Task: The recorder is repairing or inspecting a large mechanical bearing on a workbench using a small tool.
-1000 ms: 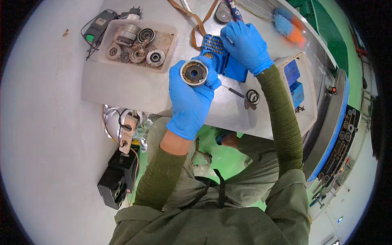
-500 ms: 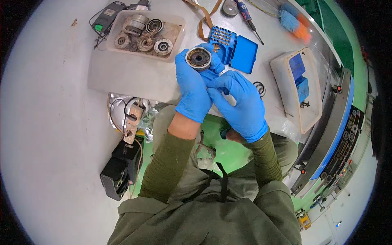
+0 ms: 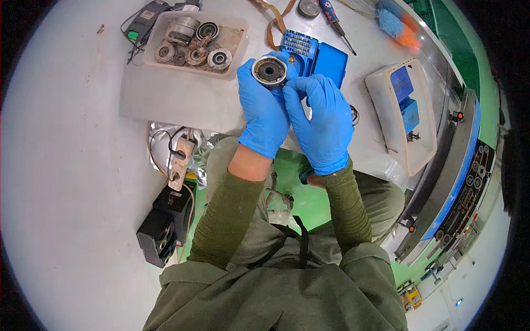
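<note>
In my blue-gloved left hand point(image 3: 260, 113) sits a round metal bearing point(image 3: 269, 72), its silvery rim and dark, grimy inside facing up. The fingers wrap around its side. My right hand point(image 3: 324, 124), gloved the same way, has thumb and forefinger pinched together at the bearing's lower right rim; whatever they may hold is too small to make out. Just beyond, a blue hinged case point(image 3: 300, 45) lies with its lid point(image 3: 331, 62) raised, rows of small metal pieces inside. My left hand and the bearing cover part of it.
A grimy plastic tub point(image 3: 241, 47) of several similar metal parts stands at the far left of the table. To the right is a white bin point(image 3: 381, 105) with blue blocks. A screwdriver point(image 3: 338, 25), a duster point(image 3: 395, 25) and black rings point(image 3: 354, 115) lie around.
My right hand has moved up and a little left, bringing its fingertips to the bearing's rim. The bearing has tipped slightly and stays in my left hand.
</note>
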A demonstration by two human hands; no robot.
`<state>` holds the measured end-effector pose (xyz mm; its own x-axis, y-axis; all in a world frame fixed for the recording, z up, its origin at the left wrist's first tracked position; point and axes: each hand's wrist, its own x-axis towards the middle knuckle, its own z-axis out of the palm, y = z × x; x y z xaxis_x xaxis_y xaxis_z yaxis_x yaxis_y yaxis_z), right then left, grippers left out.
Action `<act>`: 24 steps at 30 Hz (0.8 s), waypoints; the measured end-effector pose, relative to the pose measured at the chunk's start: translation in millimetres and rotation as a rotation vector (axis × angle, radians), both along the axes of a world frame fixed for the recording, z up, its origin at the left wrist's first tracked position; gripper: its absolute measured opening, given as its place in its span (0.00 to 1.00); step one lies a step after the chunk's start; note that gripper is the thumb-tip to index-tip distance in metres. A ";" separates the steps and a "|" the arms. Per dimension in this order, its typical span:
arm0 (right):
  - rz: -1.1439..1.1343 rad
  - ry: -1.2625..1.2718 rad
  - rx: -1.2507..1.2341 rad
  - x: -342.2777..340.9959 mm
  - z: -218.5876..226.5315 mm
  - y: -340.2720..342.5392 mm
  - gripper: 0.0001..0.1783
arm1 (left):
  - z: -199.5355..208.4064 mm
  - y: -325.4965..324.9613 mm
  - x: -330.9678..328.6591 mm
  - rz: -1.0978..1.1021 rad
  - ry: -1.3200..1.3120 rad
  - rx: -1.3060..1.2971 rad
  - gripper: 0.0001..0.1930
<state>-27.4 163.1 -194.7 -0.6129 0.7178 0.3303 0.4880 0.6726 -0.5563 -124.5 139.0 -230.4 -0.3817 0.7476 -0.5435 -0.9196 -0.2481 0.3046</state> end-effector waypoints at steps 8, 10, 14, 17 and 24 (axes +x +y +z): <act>0.034 -0.057 0.074 0.7 -5.5 0.9 0.09 | -2.0 -2.9 0.6 0.022 0.130 -0.057 0.22; 0.035 -0.072 0.082 0.2 -2.9 1.3 0.09 | -0.8 -0.1 1.4 0.038 0.126 -0.044 0.22; 0.046 -0.173 0.119 -2.3 12.4 5.2 0.08 | 6.4 2.3 3.6 0.057 0.199 -0.066 0.22; 0.056 -0.231 0.140 -5.2 21.4 7.5 0.07 | 3.7 3.4 4.9 0.064 0.193 -0.034 0.22; 0.070 -0.033 -0.085 -1.4 16.1 10.2 0.10 | -2.0 -4.3 -0.7 -0.014 0.054 0.050 0.23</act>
